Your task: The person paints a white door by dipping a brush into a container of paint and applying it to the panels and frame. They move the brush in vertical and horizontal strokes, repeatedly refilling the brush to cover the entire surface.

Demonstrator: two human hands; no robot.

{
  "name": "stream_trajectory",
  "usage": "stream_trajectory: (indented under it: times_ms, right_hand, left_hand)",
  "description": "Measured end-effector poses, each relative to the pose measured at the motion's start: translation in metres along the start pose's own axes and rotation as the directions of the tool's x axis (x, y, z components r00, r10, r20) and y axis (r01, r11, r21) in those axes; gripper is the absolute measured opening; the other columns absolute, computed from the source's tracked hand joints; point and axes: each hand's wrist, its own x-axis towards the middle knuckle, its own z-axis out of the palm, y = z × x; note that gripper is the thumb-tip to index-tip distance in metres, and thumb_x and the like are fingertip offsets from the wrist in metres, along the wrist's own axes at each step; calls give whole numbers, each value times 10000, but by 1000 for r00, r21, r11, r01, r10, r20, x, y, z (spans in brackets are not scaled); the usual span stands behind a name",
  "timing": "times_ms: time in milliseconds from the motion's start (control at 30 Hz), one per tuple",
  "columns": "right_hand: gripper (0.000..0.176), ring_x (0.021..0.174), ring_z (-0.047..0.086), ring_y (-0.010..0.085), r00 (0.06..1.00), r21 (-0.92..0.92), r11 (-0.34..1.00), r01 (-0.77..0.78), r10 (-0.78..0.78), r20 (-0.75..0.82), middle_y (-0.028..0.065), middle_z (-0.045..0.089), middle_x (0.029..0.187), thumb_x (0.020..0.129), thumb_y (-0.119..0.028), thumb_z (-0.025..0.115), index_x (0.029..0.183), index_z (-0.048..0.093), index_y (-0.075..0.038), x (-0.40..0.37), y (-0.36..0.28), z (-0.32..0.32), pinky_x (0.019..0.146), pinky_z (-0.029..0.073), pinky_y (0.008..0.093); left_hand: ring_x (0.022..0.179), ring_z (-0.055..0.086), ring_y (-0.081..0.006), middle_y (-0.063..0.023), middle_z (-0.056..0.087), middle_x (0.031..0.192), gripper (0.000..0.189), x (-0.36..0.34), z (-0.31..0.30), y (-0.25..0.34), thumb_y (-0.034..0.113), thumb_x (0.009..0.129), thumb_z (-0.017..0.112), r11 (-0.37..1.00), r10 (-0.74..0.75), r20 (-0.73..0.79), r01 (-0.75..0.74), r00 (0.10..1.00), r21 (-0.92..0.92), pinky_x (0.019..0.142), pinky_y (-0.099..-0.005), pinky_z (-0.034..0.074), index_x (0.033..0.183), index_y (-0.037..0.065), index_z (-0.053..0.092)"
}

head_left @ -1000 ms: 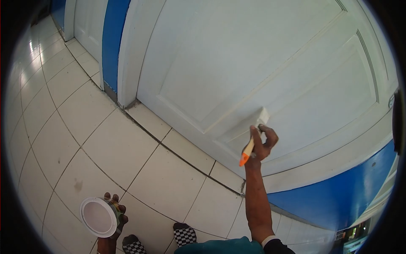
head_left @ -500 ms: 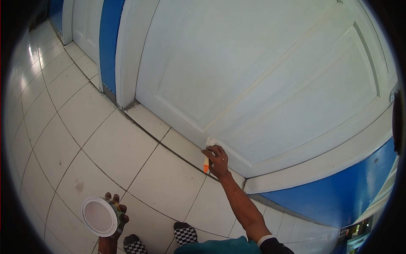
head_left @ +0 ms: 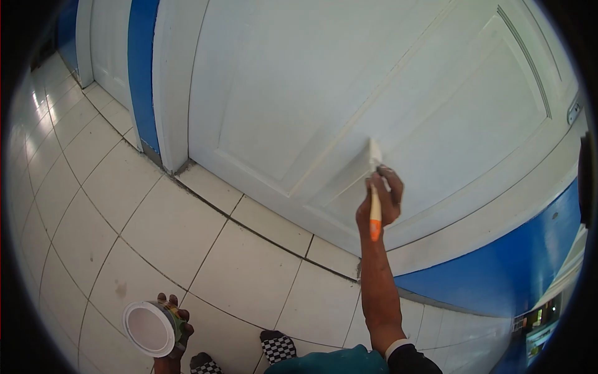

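Observation:
My right hand (head_left: 387,193) grips a paintbrush (head_left: 375,215) with a pale handle and an orange end. The white bristles point up and rest against, or very close to, the white panelled door (head_left: 268,106), above its lower edge. Low on the left, my left hand (head_left: 180,321) is wrapped round a round tub (head_left: 149,329) with a white rim. The tub is tilted, its open top facing me, and pale paint shows inside. Part of the left palm is hidden behind the tub.
White floor tiles (head_left: 243,274) with dark joints run along the door. A blue wall (head_left: 486,268) lies to the right, and a blue strip (head_left: 144,75) stands beside the door frame (head_left: 177,81). My feet in checkered footwear (head_left: 278,348) are at the bottom. A second door (head_left: 111,43) is further left.
My right hand has moved up and to the right with the paintbrush, from the door's bottom edge onto its panel. The left hand keeps hold of the tub, and the view has shifted slightly.

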Motion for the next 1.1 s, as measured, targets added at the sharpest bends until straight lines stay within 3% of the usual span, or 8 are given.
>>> stream_trajectory:
  times_ms: [267,367,567,633,700,900,967,1100]
  right_hand:
    - [365,1107,703,358,678,171,906,-388,154,718,98,740,1158,802,49,755,1139,755,-89,-143,-16,-5,935,589,453]
    - [271,1008,743,317,853,177,911,-373,261,453,123,759,1080,824,80,794,1065,773,-42,-82,-7,-7,873,626,400]
    - [318,1019,763,270,987,159,981,-110,127,-97,118,740,1125,830,156,773,1085,798,-33,97,26,-22,854,680,339]
    - [331,1036,762,264,959,137,990,-44,80,-271,114,737,1143,837,178,754,1088,795,-33,145,26,-27,848,686,328]
    - [352,1067,758,261,922,114,993,21,24,-385,113,739,1157,837,190,742,1100,790,-39,168,30,-25,855,684,312]
    - [370,1136,734,339,993,87,995,-57,47,113,93,755,1210,806,39,801,1145,799,-109,19,24,-1,931,643,429]
    - [369,1119,736,327,954,103,983,-151,118,274,79,757,1208,817,25,800,1155,793,-122,-42,9,-6,922,639,410]
    - [232,1024,757,276,802,163,909,-384,240,547,87,783,1093,863,2,829,1076,804,-87,-64,-1,-31,844,642,387]
  left_hand:
    - [1416,495,-401,-159,456,1612,670,-2,-18,17,580,1085,470,931,-106,-207,24,973,-364,1094,-665,494,1606,161,451]
    - [1446,417,-472,-259,424,1579,756,-1,-86,77,642,1124,325,615,-368,-288,0,884,-788,1126,-726,435,1662,116,403]
    - [1369,482,-517,-291,472,1534,675,12,29,19,516,1151,388,901,-19,-351,-136,936,-411,1089,-692,476,1681,101,339]
    - [1350,497,-519,-296,488,1520,678,11,21,21,516,1148,404,986,-140,75,146,987,-80,1085,-684,478,1684,106,331]
    - [1333,513,-516,-312,514,1484,673,8,43,8,514,1149,410,960,-249,122,262,961,-97,1082,-679,480,1679,107,340]
    - [1373,500,-497,-317,497,1525,701,22,28,25,511,1126,475,960,-160,1,156,987,-231,1099,-683,469,1691,127,321]
    - [1381,498,-489,-295,477,1574,718,15,47,15,505,1114,497,935,11,-297,-116,955,-336,1094,-676,473,1691,117,314]
    - [1378,504,-478,-270,470,1604,732,8,54,10,479,1101,529,944,-10,-196,-55,981,-325,1081,-664,480,1684,92,313]
